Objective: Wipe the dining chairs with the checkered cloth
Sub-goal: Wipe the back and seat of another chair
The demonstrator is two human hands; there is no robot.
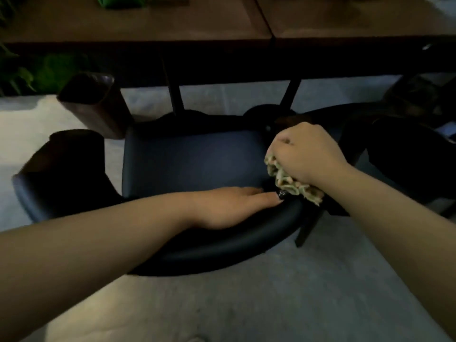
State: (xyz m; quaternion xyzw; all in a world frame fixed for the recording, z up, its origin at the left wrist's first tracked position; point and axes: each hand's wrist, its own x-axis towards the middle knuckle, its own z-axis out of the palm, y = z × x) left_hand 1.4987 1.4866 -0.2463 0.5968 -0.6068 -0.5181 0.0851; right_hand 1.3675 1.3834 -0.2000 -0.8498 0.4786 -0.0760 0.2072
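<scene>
Two bare hands are at work over a dark dining chair (192, 161) that stands on a grey carpet (246, 299), pushed toward the near edge of a brown wooden worktop (138, 23). The right hand (306, 154) has a tight grip: its fingers are curled round the bunched checkered cloth (288, 181), which is green and cream, and it holds the cloth against the right rear corner of the seat, where the seat meets the curved backrest (222, 248). The left hand (229, 206) lies flat on the top of the backrest, fingers straight and together, holding nothing. Its fingertips are just beside the cloth. Some green leaves (49, 72) show at the far left, under the worktop.
</scene>
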